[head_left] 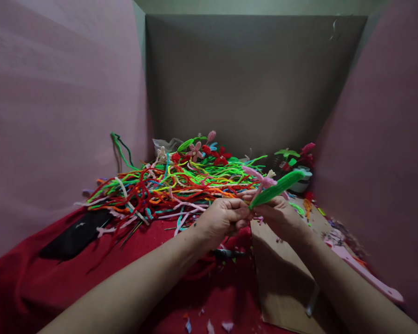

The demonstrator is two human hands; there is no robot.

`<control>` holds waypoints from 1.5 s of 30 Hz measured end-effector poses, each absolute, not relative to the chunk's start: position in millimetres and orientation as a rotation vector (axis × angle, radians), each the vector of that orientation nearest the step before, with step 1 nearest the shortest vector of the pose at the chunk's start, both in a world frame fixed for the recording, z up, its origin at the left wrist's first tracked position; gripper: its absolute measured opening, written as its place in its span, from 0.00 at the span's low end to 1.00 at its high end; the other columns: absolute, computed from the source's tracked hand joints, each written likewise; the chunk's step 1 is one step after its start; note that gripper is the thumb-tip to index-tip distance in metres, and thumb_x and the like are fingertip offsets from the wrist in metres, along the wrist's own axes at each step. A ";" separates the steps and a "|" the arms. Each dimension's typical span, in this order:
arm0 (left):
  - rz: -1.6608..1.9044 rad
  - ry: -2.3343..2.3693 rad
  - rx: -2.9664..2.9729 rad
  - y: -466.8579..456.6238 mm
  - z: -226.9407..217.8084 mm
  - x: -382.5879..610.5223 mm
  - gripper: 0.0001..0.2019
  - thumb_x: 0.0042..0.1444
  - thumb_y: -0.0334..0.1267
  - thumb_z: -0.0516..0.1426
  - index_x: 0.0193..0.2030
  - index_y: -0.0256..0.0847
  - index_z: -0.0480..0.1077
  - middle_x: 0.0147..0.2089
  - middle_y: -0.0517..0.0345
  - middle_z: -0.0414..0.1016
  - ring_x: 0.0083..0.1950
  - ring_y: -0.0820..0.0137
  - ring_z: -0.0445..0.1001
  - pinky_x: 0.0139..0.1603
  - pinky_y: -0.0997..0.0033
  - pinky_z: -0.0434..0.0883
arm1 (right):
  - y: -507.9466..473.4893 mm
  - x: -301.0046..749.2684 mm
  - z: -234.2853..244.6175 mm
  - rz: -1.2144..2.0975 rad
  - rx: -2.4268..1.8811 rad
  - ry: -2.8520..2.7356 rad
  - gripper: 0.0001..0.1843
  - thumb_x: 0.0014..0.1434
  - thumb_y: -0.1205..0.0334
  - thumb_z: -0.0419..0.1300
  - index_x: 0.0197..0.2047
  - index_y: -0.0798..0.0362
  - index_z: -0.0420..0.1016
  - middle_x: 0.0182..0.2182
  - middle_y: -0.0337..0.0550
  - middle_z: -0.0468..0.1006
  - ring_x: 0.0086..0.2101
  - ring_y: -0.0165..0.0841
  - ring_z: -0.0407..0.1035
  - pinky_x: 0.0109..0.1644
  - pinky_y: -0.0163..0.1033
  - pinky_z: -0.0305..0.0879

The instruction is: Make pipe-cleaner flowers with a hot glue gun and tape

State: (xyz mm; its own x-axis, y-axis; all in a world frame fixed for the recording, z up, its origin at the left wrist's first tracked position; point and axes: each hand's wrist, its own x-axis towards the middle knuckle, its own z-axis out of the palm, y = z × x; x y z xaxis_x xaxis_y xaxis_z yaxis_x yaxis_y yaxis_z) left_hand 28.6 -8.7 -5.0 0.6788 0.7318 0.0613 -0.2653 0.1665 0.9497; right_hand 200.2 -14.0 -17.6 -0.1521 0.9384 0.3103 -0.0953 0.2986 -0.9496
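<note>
Left hand (226, 215) is pinching the base of a long green fuzzy-stem leaf (277, 188), right of centre; right hand (282, 216) is resting behind, grip partly hidden, cannot tell. Pale-pink fuzzy-stem flower (266, 181) is standing close left; a slackening pinch would be risking leaf swivel, bending petals.

Fuzzy green leaf (277, 189) – matt, creased red cloth (55, 283), smooth brown cardboard (282, 297)

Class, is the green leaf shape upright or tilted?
Tilted: the green leaf shape slants from its base at the left hand up to its tip on the right.
</note>
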 end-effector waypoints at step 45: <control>0.655 0.400 1.396 -3.4 -8.3 25.2 0.14 0.52 0.45 0.56 0.27 0.33 0.68 0.17 0.65 0.56 0.18 0.81 0.49 0.20 0.75 0.43 | -24.0 183.9 -11.9 1.341 -0.625 -1.304 0.20 0.45 0.60 0.67 0.45 0.45 0.77 0.42 0.44 0.79 0.46 0.44 0.69 0.50 0.49 0.63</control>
